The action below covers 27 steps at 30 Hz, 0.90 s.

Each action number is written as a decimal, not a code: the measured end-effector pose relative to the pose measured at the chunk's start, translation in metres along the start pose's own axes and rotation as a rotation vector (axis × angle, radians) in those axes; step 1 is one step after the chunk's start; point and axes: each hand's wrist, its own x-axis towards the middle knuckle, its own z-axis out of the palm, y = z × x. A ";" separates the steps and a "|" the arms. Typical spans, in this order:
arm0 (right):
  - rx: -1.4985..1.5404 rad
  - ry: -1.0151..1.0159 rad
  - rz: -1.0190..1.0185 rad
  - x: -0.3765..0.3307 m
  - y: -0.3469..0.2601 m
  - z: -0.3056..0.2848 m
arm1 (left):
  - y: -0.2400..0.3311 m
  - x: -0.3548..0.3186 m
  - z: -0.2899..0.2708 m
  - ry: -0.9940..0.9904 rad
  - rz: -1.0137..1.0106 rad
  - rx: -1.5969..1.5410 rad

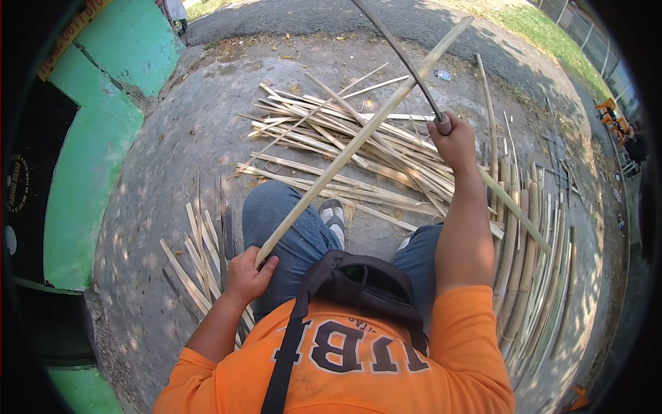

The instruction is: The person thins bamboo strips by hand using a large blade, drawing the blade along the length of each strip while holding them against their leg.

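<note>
My left hand point(249, 276) is closed round the near end of a long, pale bamboo strip point(345, 153), beside my left knee. The strip slants up and away to the right, its far end raised. My right hand point(455, 143) grips the short brown handle of a long, narrow knife point(407, 61). Its dark, slightly curved blade points up and to the far left, leaving the picture at the top. In this view the blade crosses the strip; whether they touch I cannot tell. Beyond my feet lies a loose pile of split bamboo strips point(324, 134).
Bamboo poles and strips point(527, 255) lie at my right, with a greenish strip point(514, 207) across them. More strips point(200, 265) lie by my left side. A green wall point(93, 186) stands at the left. A small blue packet point(443, 74) lies beyond the pile.
</note>
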 end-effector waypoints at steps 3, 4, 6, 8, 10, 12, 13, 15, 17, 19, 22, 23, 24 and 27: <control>0.097 0.052 -0.075 -0.006 -0.012 0.011 | 0.001 0.002 -0.001 0.001 0.032 -0.031; 0.133 0.044 -0.101 -0.010 -0.020 0.013 | 0.003 0.002 -0.001 0.004 0.004 -0.032; 0.057 -0.059 -0.186 -0.018 -0.042 0.016 | 0.003 0.000 -0.001 0.006 -0.029 -0.028; -0.075 -0.105 -0.371 -0.024 -0.049 0.026 | 0.001 0.000 0.000 0.022 -0.023 -0.025; -0.149 -0.159 -0.408 -0.029 -0.059 0.021 | 0.004 0.000 0.000 0.025 -0.022 -0.020; -0.221 -0.214 -0.449 -0.027 -0.060 0.022 | 0.005 -0.001 0.000 0.031 -0.024 -0.015; -0.181 -0.173 -0.402 -0.024 -0.052 0.021 | 0.006 -0.001 0.000 0.032 -0.020 -0.024; -0.138 -0.129 -0.259 -0.013 -0.031 0.017 | 0.006 -0.001 0.000 0.037 -0.015 -0.036; -0.037 -0.058 -0.128 -0.006 -0.010 0.012 | 0.005 -0.001 0.001 0.026 -0.024 -0.054; 0.091 0.069 0.016 -0.003 0.000 0.007 | 0.004 0.000 0.001 0.027 -0.015 -0.038; 0.156 0.035 -0.064 -0.008 -0.002 0.007 | 0.001 0.000 0.000 0.023 -0.007 -0.029; 0.085 -0.021 -0.121 -0.008 -0.006 0.008 | 0.000 0.000 -0.001 0.019 -0.008 -0.037; 0.086 -0.020 -0.121 -0.009 -0.011 0.008 | 0.002 0.000 -0.001 0.020 -0.007 -0.037; -0.108 -0.181 -0.298 -0.012 -0.041 0.001 | 0.003 -0.001 -0.004 0.000 -0.043 -0.048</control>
